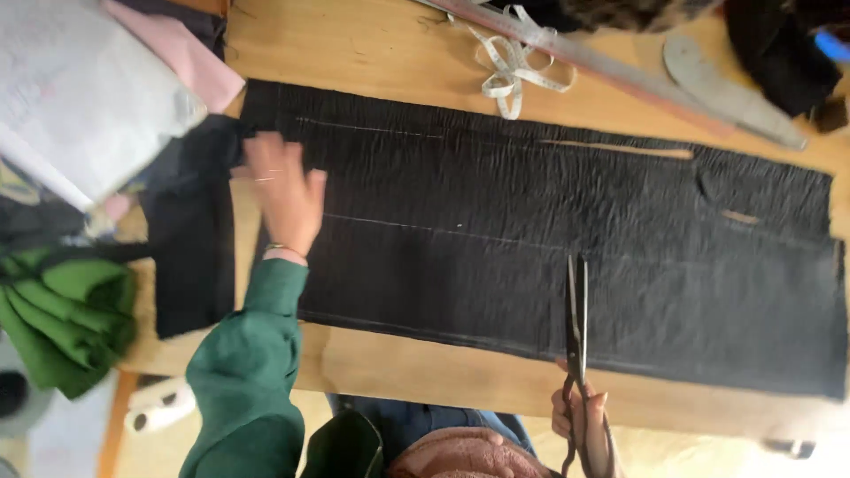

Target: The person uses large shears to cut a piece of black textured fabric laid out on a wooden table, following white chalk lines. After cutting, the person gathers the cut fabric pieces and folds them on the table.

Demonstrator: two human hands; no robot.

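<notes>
The right hand (580, 420) gripped the handles of closed scissors (576, 323), blades pointing away over the near edge of the black fabric (567, 239) — its long axis running left to right across the wooden table (381, 40). The left hand (285, 190) lay flat and open on the cloth's left end. The right hand's fingers were partly cut off at the frame's bottom.

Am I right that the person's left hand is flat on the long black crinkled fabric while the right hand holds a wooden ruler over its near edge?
Not quite: the right hand holds long dark-bladed scissors, not a wooden ruler, as the head view shows. The rest stands: the left hand lies flat on the long black crinkled fabric, and the scissors sit over its near edge.
</notes>
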